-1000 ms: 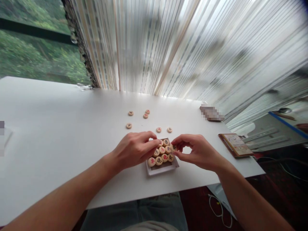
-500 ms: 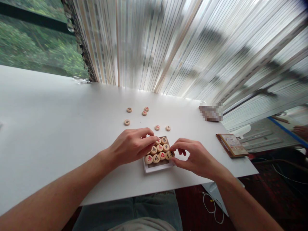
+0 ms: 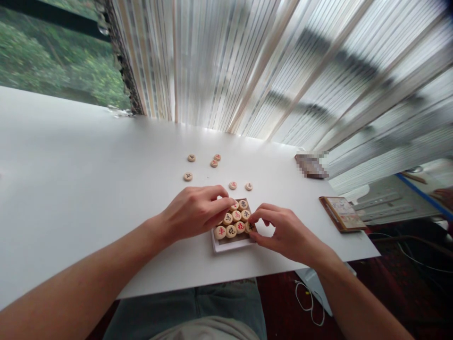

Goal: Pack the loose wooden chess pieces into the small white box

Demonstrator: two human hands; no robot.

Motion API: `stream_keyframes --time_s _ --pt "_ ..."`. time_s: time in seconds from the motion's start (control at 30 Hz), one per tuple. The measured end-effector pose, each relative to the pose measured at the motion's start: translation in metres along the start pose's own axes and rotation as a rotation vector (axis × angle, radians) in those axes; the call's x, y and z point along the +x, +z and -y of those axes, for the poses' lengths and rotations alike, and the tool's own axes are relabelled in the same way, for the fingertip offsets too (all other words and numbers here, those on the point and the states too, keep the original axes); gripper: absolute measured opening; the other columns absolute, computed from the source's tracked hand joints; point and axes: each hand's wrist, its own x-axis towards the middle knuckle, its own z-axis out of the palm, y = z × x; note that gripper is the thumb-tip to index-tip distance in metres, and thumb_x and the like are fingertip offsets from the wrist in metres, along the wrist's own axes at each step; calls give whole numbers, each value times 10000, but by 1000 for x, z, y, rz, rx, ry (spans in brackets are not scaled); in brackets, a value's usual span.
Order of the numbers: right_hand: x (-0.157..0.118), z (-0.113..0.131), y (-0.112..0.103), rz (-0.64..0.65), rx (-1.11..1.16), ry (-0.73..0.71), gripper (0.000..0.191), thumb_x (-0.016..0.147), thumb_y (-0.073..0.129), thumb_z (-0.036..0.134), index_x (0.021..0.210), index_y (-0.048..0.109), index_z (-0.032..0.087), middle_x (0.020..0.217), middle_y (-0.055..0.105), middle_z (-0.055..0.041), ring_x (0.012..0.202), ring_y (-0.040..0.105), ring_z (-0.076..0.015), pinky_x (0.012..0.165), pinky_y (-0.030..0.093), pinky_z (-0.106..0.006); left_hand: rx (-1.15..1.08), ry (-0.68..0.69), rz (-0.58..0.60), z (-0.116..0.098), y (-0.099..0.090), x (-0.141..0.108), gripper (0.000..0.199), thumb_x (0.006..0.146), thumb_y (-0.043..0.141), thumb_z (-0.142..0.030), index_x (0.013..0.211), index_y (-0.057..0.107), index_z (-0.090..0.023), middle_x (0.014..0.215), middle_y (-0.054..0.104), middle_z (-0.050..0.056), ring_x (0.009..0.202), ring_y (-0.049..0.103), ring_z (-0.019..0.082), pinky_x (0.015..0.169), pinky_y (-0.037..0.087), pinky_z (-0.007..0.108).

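Note:
A shallow white box (image 3: 233,246) near the table's front edge holds rows of round wooden xiangqi pieces with red and black characters. Between the thumb and forefinger of my right hand (image 3: 288,231) is a black-marked xiangqi piece (image 3: 250,227), at the front right corner of the box. My left hand (image 3: 198,210) reaches over the left side of the box, its bent fingers somewhat apart. One fingertip touches a red-marked piece (image 3: 234,206) in the back row. That hand hides the left-hand pieces, and its thumb is out of sight.
Loose pieces lie on the white table (image 3: 88,189) beyond the box, among them a red one (image 3: 232,185) and a black one (image 3: 248,186). A brown-edged board or notebook (image 3: 342,214) lies at the right edge. A striped curtain (image 3: 212,61) hangs behind.
The piece in my right hand has shifted slightly left and now sits over the neighbouring piece at the row's right end. My left hand stays nearly still; the view has shifted slightly.

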Motion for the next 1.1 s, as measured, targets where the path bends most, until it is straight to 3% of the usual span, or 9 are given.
stream_keyframes --time_s 0.2,0.63,0.87,1.1 --pt "-1 1 -1 4 -1 17 111 898 775 173 994 741 218 931 689 -40 758 602 -164 615 451 -248 8 -4 3 1 1 -1 213 1054 557 -210 1072 766 -171 998 793 64 730 729 163 621 538 275" --pt "-1 -2 1 -26 -7 10 97 900 793 219 991 757 222 919 697 -43 729 613 -162 610 479 -253 25 -8 12 1 1 -1 241 1073 528 -233 1061 763 -183 978 794 62 717 717 140 618 534 251" --pt "-4 -1 -10 -55 -43 1 151 889 813 247 1031 763 225 938 723 -48 727 607 -168 627 495 -275 26 0 -11 1 1 0 230 1068 536 -219 1048 761 -176 966 793 58 721 726 148 606 540 257" --pt "14 -13 -42 -292 -33 24 119 925 772 338 929 780 220 754 675 -27 635 542 -161 589 434 -313 52 -76 -50 17 -2 -1 153 1017 609 -176 1049 758 -168 990 805 61 802 766 161 660 578 254"
